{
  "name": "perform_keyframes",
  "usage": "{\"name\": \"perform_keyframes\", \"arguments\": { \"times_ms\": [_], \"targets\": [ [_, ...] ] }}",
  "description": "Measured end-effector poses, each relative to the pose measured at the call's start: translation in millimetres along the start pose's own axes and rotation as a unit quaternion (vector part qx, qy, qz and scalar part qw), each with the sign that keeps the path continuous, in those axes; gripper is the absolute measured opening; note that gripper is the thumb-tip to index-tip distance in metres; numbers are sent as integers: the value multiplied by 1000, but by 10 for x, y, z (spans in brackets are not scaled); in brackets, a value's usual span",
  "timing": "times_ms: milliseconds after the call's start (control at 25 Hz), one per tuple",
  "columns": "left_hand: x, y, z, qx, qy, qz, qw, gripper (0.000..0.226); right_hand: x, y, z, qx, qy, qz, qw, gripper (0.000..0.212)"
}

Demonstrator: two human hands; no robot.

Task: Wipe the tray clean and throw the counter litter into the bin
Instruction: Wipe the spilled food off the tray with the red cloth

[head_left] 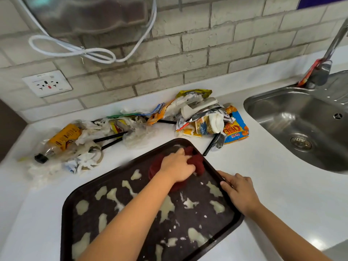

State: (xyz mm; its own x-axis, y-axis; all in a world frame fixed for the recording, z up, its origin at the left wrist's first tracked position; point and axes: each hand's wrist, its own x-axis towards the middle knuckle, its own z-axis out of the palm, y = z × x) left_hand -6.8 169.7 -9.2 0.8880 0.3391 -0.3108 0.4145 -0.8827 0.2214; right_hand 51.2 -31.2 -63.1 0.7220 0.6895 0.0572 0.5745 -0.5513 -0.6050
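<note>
A dark brown tray [67, 208] lies on the white counter, smeared with several pale, wet splotches. My left hand [177, 166] grips a dark red cloth [197, 162] at the tray's far corner. At the tray's right rim rests my right hand [239, 191], its fingers curled over the edge. Litter sits behind the tray: a pile of snack wrappers and crumpled paper [205, 117] at the back right, and a plastic bottle [58, 142] among tissues and black straws at the left. No bin is in view.
A steel sink [301, 125] with a tap [327, 53] is set into the counter on the right. A brick wall with a socket [47, 83] and a hanging white cable [75, 49] rises behind. Bare white counter [263, 166] lies between tray and sink.
</note>
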Motion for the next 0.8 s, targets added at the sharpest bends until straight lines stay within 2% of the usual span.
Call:
{"name": "perform_keyframes", "arguments": {
  "times_ms": [80, 160, 240, 360, 440, 520, 640, 800],
  "targets": [
    [-267, 26, 103, 18, 6, 37, 999, 43, 11, 10, 18, 3, 12, 7, 1000, 43],
    [-449, -48, 137, 7, 24, 21, 999, 41, 17, -15, -3, 16, 15, 3, 1000, 39],
    [-488, -184, 117, 11, 53, -45, 998, 46, 10, -63, -51, 33, 7, 0, 999, 38],
    [-308, -310, 61, -6, 110, -169, 979, 61, -3, -117, -111, 54, 10, 0, 998, 48],
    [-142, -281, 42, -57, 121, -199, 971, 66, -6, -107, -109, 59, 8, 6, 998, 51],
    [6, -220, 27, -92, 113, -193, 970, 72, -6, -67, -88, 59, 7, 10, 998, 54],
    [156, -178, -3, -76, 81, -180, 977, 83, -3, -63, -80, 62, 16, 2, 998, 56],
    [254, -231, -125, -65, 53, -147, 986, 70, 12, -68, -78, 65, 14, 0, 998, 56]
  ]
}}
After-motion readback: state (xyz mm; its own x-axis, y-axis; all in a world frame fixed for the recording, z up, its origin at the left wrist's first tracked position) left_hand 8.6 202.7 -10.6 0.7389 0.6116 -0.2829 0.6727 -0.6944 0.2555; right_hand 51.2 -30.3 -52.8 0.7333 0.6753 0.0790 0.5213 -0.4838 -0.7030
